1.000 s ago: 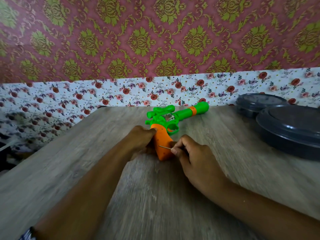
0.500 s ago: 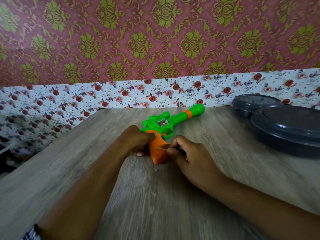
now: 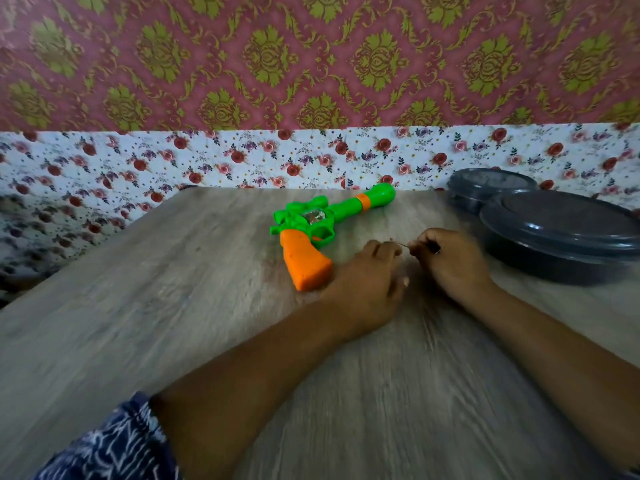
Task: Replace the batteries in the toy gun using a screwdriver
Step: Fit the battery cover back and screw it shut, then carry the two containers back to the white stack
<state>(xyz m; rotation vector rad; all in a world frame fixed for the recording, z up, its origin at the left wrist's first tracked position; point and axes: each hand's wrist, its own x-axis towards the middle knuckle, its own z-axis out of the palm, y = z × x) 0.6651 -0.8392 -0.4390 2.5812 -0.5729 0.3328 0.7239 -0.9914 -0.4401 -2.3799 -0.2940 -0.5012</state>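
Observation:
The toy gun (image 3: 322, 223) lies flat on the wooden table (image 3: 173, 289), green body and barrel pointing to the back right, orange grip (image 3: 304, 263) toward me. No hand touches it. My left hand (image 3: 370, 282) rests on the table just right of the grip, its fingers loosely bent and its thumb spread apart. My right hand (image 3: 453, 263) grips a small screwdriver (image 3: 405, 244); the thin metal shaft points left and its tip meets my left fingertips. Whether anything small sits at the tip is too fine to see.
Two dark grey lidded round containers stand at the right: a large one (image 3: 568, 233) close to my right hand and a smaller one (image 3: 488, 188) behind it. A floral cloth (image 3: 311, 157) covers the wall behind the table's far edge.
Both hands have left the gun's orange grip and moved to the right. The screwdriver tip came off the grip and now points at my left fingers. The gun lies alone.

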